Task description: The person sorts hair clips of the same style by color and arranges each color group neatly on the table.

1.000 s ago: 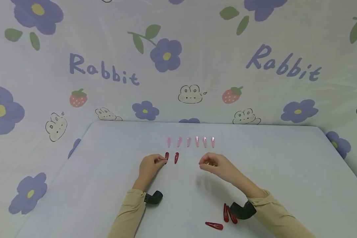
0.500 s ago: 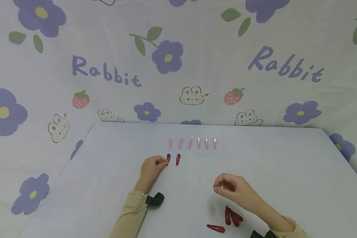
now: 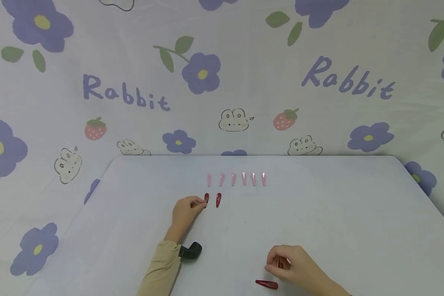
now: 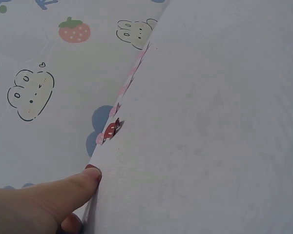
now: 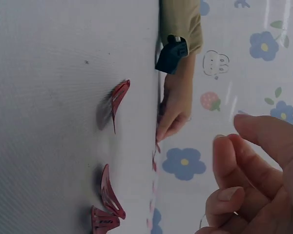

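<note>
My left hand (image 3: pixel 185 211) pinches the lower end of a dark red snap hair clip (image 3: pixel 206 197) on the table. In the left wrist view, the thumb (image 4: pixel 75 192) covers most of that clip. A second red hair clip (image 3: pixel 218 200) lies just to its right. My right hand (image 3: pixel 296 265), fingers loosely bent and holding nothing, hovers at the front right. Close beside it lies another red hair clip (image 3: pixel 267 284). The right wrist view shows a tilted clip (image 5: pixel 111 195) and another clip (image 5: pixel 104 220) near each other; the right hand hides these in the head view.
Several pink hair clips (image 3: pixel 243 179) form a row behind the red ones. The white table (image 3: pixel 336 205) meets a patterned cloth backdrop (image 3: pixel 259 82) at its far edge. A black wrist camera (image 3: pixel 190 250) sits on the left sleeve.
My right hand has drawn back from mid-table toward the front right, down to the loose red hair clips. The left hand has stayed at its clip.
</note>
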Demonstrator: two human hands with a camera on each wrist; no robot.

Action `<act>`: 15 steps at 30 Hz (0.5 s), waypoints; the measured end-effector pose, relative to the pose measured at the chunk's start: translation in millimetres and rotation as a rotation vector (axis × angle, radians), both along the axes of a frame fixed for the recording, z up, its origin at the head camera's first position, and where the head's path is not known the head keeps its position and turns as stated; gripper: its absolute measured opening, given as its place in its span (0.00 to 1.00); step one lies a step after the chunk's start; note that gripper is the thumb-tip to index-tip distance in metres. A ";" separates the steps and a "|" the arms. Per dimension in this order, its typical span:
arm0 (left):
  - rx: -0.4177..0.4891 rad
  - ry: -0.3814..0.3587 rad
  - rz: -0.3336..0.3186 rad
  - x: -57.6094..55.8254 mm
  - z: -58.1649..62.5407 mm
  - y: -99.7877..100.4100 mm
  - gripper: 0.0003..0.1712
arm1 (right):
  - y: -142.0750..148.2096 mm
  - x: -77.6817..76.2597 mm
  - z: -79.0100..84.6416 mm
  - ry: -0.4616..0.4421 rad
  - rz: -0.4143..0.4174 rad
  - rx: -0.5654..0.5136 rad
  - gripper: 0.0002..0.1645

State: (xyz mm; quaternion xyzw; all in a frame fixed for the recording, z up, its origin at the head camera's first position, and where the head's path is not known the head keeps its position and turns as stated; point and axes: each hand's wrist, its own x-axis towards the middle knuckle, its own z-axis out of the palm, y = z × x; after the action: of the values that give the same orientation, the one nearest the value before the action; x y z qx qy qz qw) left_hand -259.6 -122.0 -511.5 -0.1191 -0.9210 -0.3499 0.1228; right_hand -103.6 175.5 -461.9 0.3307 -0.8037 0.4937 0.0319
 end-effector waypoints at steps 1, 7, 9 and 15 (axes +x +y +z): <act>-0.001 0.005 0.002 0.0 -0.3 -0.5 0.05 | -1.1 0.1 -0.6 0.005 0.013 0.022 0.09; 0.011 0.039 -0.005 -0.6 -0.3 -1.4 0.05 | -2.0 1.3 -0.5 -0.082 0.036 0.128 0.09; 0.018 0.038 -0.006 -1.1 -0.4 -1.0 0.04 | -0.8 2.6 -0.7 -0.130 0.032 0.172 0.09; 0.004 0.017 0.000 -2.7 -3.1 -0.8 0.04 | -0.5 6.8 -3.6 -0.243 -0.001 0.301 0.10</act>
State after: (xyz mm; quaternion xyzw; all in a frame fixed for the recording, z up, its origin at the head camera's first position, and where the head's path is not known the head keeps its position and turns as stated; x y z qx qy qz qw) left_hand -262.3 -122.8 -514.5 -0.1218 -0.9193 -0.3508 0.1307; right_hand -96.8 175.0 -465.5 0.2695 -0.8666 0.4040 -0.1149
